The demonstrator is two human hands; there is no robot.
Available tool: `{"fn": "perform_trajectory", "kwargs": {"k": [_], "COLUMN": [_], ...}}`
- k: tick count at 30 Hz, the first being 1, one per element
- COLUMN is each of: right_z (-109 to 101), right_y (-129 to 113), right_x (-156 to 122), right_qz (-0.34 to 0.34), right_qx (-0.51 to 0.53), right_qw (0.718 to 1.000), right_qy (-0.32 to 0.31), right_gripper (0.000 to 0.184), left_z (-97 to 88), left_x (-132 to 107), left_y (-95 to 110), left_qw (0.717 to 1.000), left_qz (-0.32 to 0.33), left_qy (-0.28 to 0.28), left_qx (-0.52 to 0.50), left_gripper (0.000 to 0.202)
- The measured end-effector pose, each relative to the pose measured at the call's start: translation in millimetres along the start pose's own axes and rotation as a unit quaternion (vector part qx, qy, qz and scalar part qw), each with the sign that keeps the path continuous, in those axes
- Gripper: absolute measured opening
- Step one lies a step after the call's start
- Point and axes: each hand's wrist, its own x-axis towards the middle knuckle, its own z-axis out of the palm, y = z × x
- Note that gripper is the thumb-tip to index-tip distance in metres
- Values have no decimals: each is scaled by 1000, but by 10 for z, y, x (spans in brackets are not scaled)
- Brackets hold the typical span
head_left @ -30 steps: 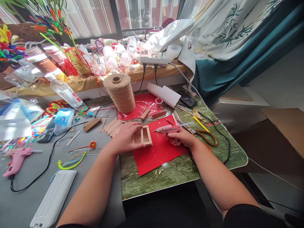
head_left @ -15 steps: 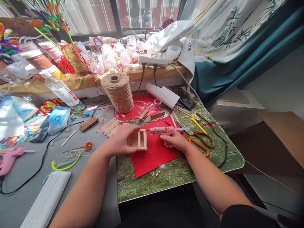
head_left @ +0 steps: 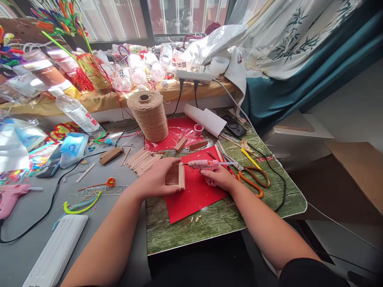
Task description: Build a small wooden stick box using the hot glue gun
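My left hand (head_left: 157, 179) grips a small box-like frame of wooden sticks (head_left: 176, 175), tilted up on its edge over a red paper sheet (head_left: 194, 195). In my right hand (head_left: 220, 178) is a pink hot glue gun (head_left: 203, 164), held level with its nozzle pointing left, right at the frame's upper right edge. A pile of loose wooden sticks (head_left: 142, 158) lies just behind my left hand.
A big twine spool (head_left: 149, 114) stands behind the work. Orange-handled scissors (head_left: 251, 177) and a black cable lie to the right on the green board (head_left: 227, 219). A second pink glue gun (head_left: 12, 195), a phone, bottles and craft clutter crowd the grey table at left.
My left hand has tipped the wooden frame from lying flat up onto its edge. The glue gun has moved left until its nozzle meets the frame.
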Motion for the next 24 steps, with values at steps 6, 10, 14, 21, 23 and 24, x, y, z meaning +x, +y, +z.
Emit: {"fn": "perform_trajectory", "kwargs": {"k": [6,10,14,21,23,24], "right_z": [3,13,17,7,4,1], "right_y": [-7,-27,-18,40,60,73], "right_x": [6,4,5,16,23,28], "right_qz": [-5,-7,4,19,26,30], "right_qx": [-27,-22,-20,-31,-30,-30], "right_qw": [1000,1000,1000,999,999,999], "right_qy": [0,-9,-4,6,10,11], "right_gripper": [37,38,39,45,43,43], "left_z": [3,13,20,14,15,17], "left_x": [-6,-2,1,-8,-11,-11], "left_y": [-11,-21,-32,-13,-11,-11], "left_qw": [1000,1000,1000,999,999,999], "left_qz": [-12,-18,-18,-26,-29,-29], "left_qy": [-6,-5,-3,-5,-4,-3], "left_qx": [-6,-11,-14,-17,-19,-20], "left_gripper": [90,90,91,92,92,92]}}
